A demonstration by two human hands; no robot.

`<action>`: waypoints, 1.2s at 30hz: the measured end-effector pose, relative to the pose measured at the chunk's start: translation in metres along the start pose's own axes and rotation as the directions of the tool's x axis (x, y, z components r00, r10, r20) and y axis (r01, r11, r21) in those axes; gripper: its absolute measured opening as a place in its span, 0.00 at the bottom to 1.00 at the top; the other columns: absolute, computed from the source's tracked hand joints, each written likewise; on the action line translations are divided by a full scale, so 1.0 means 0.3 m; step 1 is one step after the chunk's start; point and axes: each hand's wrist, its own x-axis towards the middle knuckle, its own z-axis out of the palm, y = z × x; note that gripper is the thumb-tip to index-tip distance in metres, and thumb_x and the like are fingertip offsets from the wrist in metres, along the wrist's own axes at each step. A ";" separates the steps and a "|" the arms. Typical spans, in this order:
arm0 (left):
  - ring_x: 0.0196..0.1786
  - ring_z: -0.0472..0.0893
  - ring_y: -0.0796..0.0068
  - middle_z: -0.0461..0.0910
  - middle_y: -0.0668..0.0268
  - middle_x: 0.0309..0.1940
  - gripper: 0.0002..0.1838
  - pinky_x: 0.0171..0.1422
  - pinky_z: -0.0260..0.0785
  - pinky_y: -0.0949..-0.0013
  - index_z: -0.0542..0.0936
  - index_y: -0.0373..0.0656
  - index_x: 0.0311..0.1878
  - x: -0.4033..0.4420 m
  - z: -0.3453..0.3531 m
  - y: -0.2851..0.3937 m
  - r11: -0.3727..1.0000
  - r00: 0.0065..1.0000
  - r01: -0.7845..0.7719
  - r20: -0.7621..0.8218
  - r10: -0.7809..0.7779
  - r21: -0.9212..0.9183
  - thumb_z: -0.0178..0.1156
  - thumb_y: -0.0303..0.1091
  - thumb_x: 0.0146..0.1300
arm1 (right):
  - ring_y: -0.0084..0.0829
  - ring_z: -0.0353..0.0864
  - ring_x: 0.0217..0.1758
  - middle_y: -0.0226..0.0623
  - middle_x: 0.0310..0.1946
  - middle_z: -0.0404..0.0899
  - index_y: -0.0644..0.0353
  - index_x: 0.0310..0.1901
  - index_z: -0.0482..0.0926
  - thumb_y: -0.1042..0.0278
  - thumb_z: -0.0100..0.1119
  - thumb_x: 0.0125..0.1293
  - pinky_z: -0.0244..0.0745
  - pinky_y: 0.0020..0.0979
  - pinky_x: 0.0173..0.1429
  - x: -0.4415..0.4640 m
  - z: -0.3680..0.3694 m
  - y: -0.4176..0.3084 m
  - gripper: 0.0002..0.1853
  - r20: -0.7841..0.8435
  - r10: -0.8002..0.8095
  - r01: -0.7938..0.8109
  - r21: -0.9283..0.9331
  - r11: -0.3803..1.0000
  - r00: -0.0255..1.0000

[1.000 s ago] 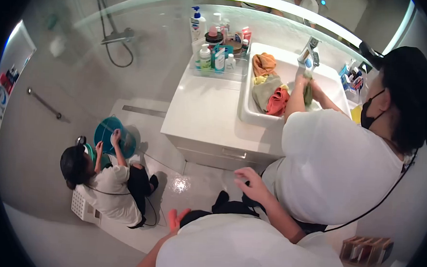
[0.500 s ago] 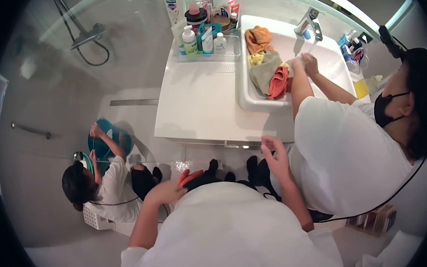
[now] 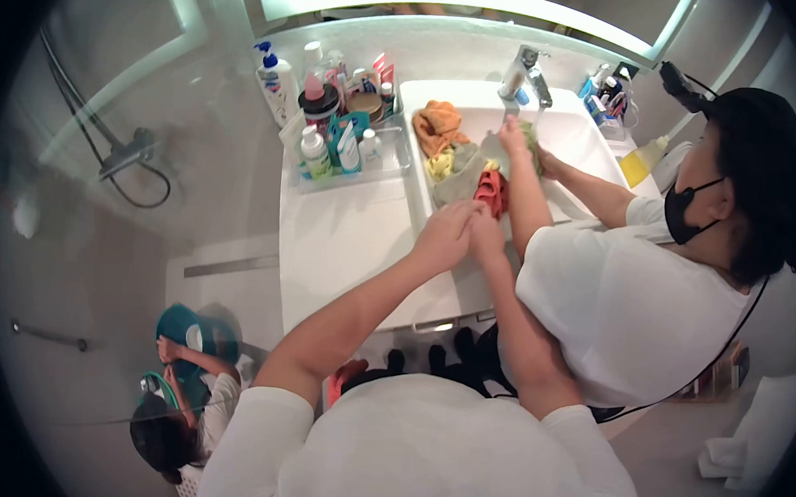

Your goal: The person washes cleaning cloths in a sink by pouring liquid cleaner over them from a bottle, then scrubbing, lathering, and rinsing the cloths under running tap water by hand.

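Observation:
Over the sink's front rim, my left hand point(image 3: 445, 231) and my right hand point(image 3: 487, 236) meet, fingers bent and pressed together. They close on the near end of a red cloth point(image 3: 492, 189), which they partly cover. Just behind it lies a grey-green cloth point(image 3: 457, 181), with a yellow cloth point(image 3: 440, 165) and an orange cloth point(image 3: 438, 125) at the left of the white sink point(image 3: 600, 151). To the right, a co-worker's hands point(image 3: 512, 139) hold a pale green cloth point(image 3: 525, 145) beneath the faucet point(image 3: 524, 74).
The co-worker point(image 3: 632, 290) stands close at my right. Bottles crowd a clear tray point(image 3: 381, 161) on the counter point(image 3: 338, 254). Yellow liquid fills a bottle point(image 3: 642, 163) beside the sink. At lower left, another person point(image 3: 164, 430) bends over a teal bucket point(image 3: 170, 321).
Both my hands have moved forward from in front of my body to the red cloth at the sink. The co-worker now handles a pale green cloth. My view has shifted.

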 end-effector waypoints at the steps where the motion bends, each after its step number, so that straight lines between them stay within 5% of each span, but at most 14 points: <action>1: 0.51 0.73 0.54 0.72 0.55 0.47 0.18 0.55 0.64 0.58 0.70 0.43 0.53 0.049 0.022 -0.012 0.999 0.997 -0.037 -0.061 0.039 0.039 0.50 0.30 0.59 | 0.51 0.77 0.44 0.49 0.50 0.71 0.53 0.54 0.69 0.58 0.51 0.57 0.74 0.45 0.43 0.014 -0.013 -0.009 0.22 0.049 -0.005 0.005 -0.004 1.000 0.999; 2: 0.57 0.68 0.50 0.67 0.51 0.55 0.23 0.60 0.61 0.55 0.65 0.46 0.60 0.085 0.041 -0.036 0.993 1.000 -0.007 0.027 0.004 0.117 0.50 0.36 0.60 | 0.49 0.78 0.43 0.48 0.47 0.74 0.52 0.54 0.69 0.57 0.51 0.56 0.74 0.45 0.43 0.017 -0.022 -0.016 0.22 0.106 -0.011 0.012 -0.010 1.000 0.994; 6: 0.63 0.61 0.43 0.59 0.42 0.61 0.28 0.65 0.55 0.52 0.61 0.46 0.64 0.161 0.137 -0.168 0.869 0.997 0.072 -0.029 -0.067 0.490 0.48 0.46 0.62 | 0.44 0.80 0.40 0.43 0.39 0.79 0.52 0.47 0.75 0.51 0.51 0.55 0.74 0.44 0.42 0.011 -0.054 -0.040 0.21 0.143 -0.002 0.003 -0.008 1.000 0.990; 9: 0.64 0.61 0.47 0.61 0.45 0.60 0.26 0.64 0.56 0.54 0.64 0.46 0.63 0.143 0.150 -0.259 0.843 0.995 0.080 0.014 -0.103 0.532 0.48 0.45 0.63 | 0.43 0.81 0.38 0.43 0.36 0.80 0.52 0.43 0.78 0.52 0.50 0.55 0.74 0.44 0.40 -0.003 -0.080 -0.068 0.19 0.158 0.071 -0.062 -0.063 0.996 0.985; 21: 0.49 0.74 0.58 0.76 0.57 0.42 0.17 0.55 0.64 0.59 0.75 0.41 0.49 0.145 0.138 -0.247 0.891 0.998 0.059 -0.016 -0.059 0.450 0.52 0.37 0.58 | 0.44 0.80 0.32 0.43 0.30 0.79 0.56 0.35 0.80 0.52 0.55 0.50 0.74 0.44 0.37 -0.021 -0.022 -0.019 0.17 -0.043 -0.007 0.008 0.030 1.000 0.999; 36: 0.43 0.75 0.60 0.77 0.61 0.37 0.14 0.49 0.66 0.59 0.79 0.45 0.44 0.138 0.136 -0.253 0.908 0.998 0.066 -0.032 -0.057 0.414 0.54 0.37 0.56 | 0.43 0.80 0.32 0.43 0.28 0.79 0.58 0.31 0.80 0.54 0.55 0.50 0.75 0.42 0.37 -0.015 0.014 -0.001 0.15 -0.058 0.009 -0.008 0.027 1.000 0.998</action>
